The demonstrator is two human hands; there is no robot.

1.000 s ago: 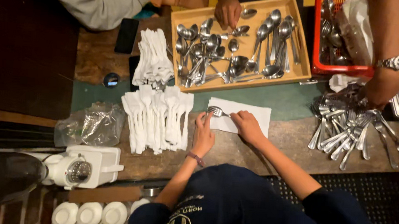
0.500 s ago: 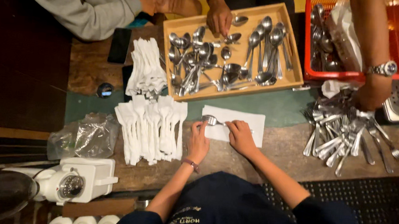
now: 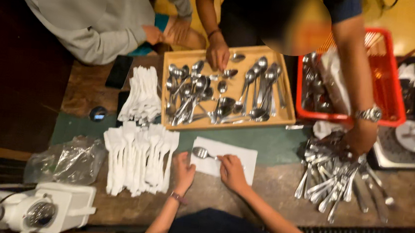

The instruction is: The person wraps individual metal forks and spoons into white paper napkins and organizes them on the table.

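Both hands rest on a white napkin (image 3: 229, 157): right hand (image 3: 231, 171) fingers pinch the spoon (image 3: 201, 153) handle; left hand (image 3: 183, 168), at nine o'clock, lies released.

Your left hand (image 3: 183, 171) rests palm-down just left of the white napkin (image 3: 226, 161), fingers together. Your right hand (image 3: 232, 171) lies on the napkin's lower edge, fingers curled, forearm angling back to you.

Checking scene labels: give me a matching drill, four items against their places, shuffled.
Items:
1. spoon
2. wooden tray
3. red basket
4. plastic bag

Places:
A. far left on the table
B. on the white napkin
C. far right, behind the loose cutlery pile
D. middle, holding spoons

Pairs: 1-B, 2-D, 3-C, 4-A
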